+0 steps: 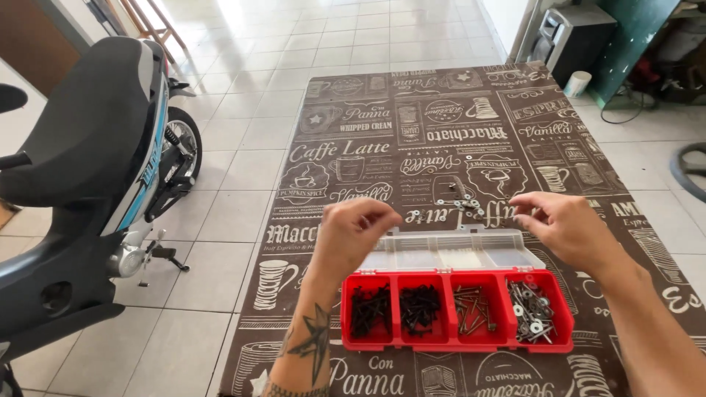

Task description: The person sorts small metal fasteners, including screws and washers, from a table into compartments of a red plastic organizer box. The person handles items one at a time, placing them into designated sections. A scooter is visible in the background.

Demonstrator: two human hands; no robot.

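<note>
A red organizer box with a clear lid folded open sits on the table in front of me. Its compartments hold black screws, more black screws, thin nails and silver screws with washers. Beyond the lid lies a loose scatter of washers and small metal parts. My left hand hovers over the lid's left end, fingers curled, nothing visibly in it. My right hand hovers by the lid's right end, fingertips pinched together near the scattered washers.
The table carries a brown cloth printed with coffee pictures. A motor scooter stands on the tiled floor to the left. A grey speaker box, a white cup and cables lie at the far right.
</note>
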